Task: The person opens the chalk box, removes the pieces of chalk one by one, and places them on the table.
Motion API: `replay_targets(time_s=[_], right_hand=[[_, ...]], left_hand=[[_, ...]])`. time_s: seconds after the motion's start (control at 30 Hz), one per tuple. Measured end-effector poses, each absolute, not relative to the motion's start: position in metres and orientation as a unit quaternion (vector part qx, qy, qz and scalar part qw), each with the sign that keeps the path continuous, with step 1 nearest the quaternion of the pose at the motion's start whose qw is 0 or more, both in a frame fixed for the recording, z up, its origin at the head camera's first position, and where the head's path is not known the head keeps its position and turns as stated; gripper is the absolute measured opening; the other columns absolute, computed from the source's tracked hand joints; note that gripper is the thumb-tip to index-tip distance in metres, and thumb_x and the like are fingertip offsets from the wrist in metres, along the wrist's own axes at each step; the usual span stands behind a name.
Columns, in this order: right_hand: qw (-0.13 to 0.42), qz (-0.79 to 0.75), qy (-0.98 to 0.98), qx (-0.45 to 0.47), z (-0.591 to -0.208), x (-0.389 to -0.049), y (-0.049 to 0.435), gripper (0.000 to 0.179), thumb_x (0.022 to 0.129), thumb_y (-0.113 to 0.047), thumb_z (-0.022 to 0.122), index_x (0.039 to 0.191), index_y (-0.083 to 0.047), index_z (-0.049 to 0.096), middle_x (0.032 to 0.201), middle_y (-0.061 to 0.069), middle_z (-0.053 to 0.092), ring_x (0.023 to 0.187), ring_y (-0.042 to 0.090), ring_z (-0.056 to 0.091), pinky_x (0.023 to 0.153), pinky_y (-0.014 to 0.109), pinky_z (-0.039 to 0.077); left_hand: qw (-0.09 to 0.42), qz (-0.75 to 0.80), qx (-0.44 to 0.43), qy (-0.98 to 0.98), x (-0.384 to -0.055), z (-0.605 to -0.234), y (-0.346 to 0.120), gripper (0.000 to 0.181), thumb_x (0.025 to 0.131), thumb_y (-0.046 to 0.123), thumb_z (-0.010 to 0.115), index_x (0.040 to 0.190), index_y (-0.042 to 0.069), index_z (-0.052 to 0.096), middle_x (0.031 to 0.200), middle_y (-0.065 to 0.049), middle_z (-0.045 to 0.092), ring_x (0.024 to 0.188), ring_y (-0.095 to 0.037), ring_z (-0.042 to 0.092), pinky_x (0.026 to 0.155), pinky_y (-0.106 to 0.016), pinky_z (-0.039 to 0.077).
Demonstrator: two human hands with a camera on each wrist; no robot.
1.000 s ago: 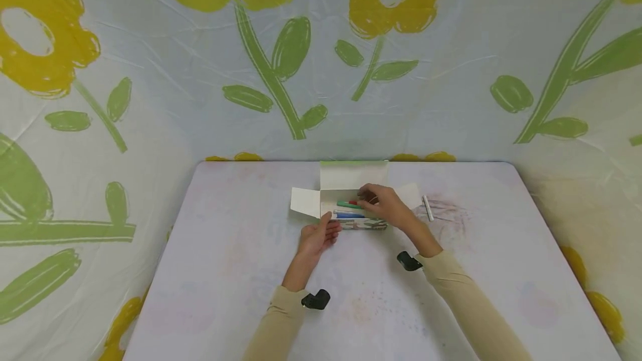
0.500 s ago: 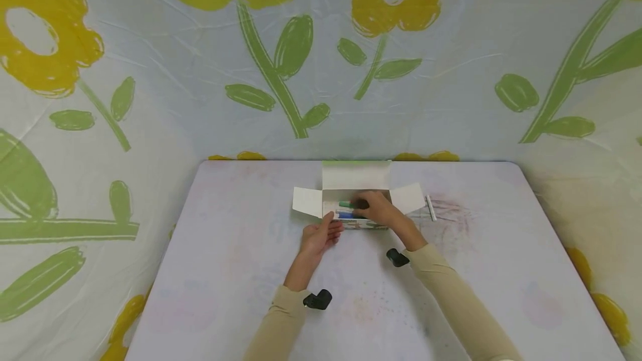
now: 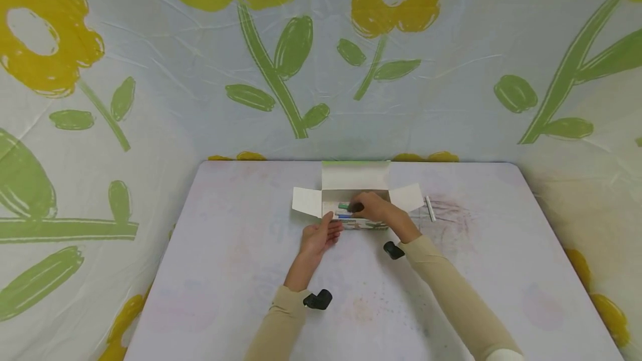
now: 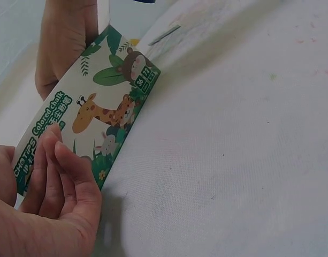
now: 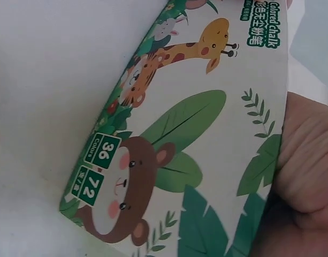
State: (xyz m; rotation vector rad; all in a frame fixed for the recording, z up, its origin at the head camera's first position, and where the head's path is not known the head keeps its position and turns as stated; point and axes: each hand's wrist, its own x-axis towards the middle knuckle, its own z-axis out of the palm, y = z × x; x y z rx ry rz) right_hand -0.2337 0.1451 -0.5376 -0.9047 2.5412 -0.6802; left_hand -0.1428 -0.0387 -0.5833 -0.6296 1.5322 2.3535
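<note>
A colored chalk box [image 3: 368,225] printed with animals stands with its lid and side flaps spread wide. At its front left corner, my left hand [image 3: 315,238] holds the box, thumb at the top edge and bent fingers against the printed front [image 4: 99,107]. My right hand [image 3: 373,208] reaches down inside with bent fingers. Its fingertips are hidden behind the printed wall [image 5: 206,134] in the right wrist view, so I cannot tell whether they pinch a chalk. A green chalk [image 3: 343,205] and a blue chalk [image 3: 342,216] show left of these fingers.
A white stick of chalk [image 3: 430,209] lies on the table [image 3: 225,272] right of the box, beside dark smudges. The raised lid [image 3: 355,175] is near the table's back edge, and a flower-printed curtain [image 3: 426,110] hangs behind.
My right hand has moved down and slightly left, deeper into the box. It covers more of the chalks, and the red one is out of sight. The left hand stays put.
</note>
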Motion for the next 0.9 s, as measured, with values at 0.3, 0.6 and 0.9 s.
replay_targets(time_s=[0.3, 0.6, 0.9], right_hand=[[0.202, -0.218, 0.900, -0.317, -0.528, -0.232, 0.141, 0.016, 0.094, -0.002, 0.074, 0.108, 0.005, 0.070, 0.102, 0.014, 0.070, 0.095, 0.028, 0.067, 0.086, 0.041, 0.056], [0.216, -0.224, 0.895, -0.321, -0.523, -0.231, 0.145, 0.015, 0.096, -0.006, 0.073, 0.108, 0.002, 0.071, 0.102, 0.009, 0.070, 0.096, 0.025, 0.065, 0.088, 0.042, 0.055], [0.174, -0.298, 0.866, -0.362, -0.516, -0.231, 0.163, 0.016, 0.095, -0.003, 0.072, 0.110, 0.002, 0.069, 0.096, 0.006, 0.068, 0.084, 0.017, 0.058, 0.076, 0.035, 0.051]], left_hand=[[0.131, 0.809, -0.217, 0.530, -0.142, -0.583, -0.038, 0.046, 0.103, 0.033, 0.064, 0.103, -0.012, 0.074, 0.082, -0.006, 0.075, 0.069, -0.008, 0.066, 0.065, -0.019, 0.054], [0.137, 0.809, -0.212, 0.531, -0.143, -0.587, -0.038, 0.047, 0.103, 0.034, 0.065, 0.105, -0.012, 0.073, 0.083, -0.006, 0.075, 0.070, -0.007, 0.065, 0.066, -0.019, 0.053], [0.133, 0.812, -0.209, 0.528, -0.143, -0.586, -0.040, 0.048, 0.101, 0.037, 0.067, 0.102, -0.010, 0.074, 0.082, -0.005, 0.075, 0.071, -0.009, 0.068, 0.066, -0.019, 0.054]])
